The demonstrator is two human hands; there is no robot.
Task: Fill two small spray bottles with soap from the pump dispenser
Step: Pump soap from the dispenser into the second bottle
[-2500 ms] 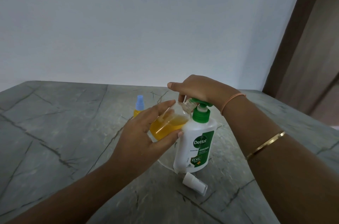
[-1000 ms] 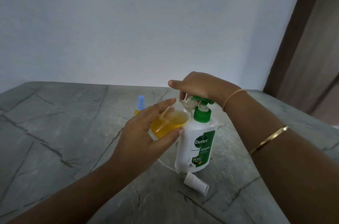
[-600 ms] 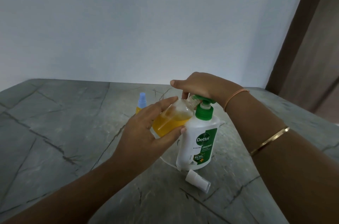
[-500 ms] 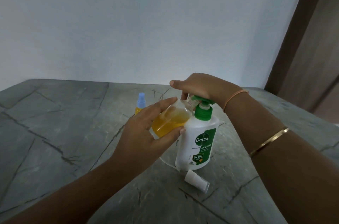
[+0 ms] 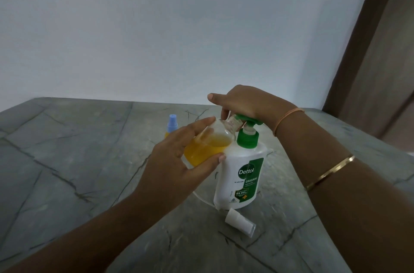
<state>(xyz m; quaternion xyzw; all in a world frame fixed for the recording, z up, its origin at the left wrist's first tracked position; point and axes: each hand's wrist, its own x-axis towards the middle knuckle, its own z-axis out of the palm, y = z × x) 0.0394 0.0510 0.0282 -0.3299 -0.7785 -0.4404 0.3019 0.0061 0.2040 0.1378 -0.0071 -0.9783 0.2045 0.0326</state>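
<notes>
Dim, even, cool light, soft faint shadows, mild softness, and wide-angle bending at the edges.

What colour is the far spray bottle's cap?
The cap is light blue; head view.

Left hand point(image 5: 177, 167) grips a tilted, uncapped bottle point(image 5: 210, 145) half full of yellow soap, neck at the pump point(image 5: 248, 119) spout. Right hand point(image 5: 244, 102) presses the pump. Capped bottle point(image 5: 172, 123) at dispenser's point(image 5: 242, 178) ten o'clock; sprayer point(image 5: 239, 223) at six, lying on the table point(image 5: 67, 160).
</notes>
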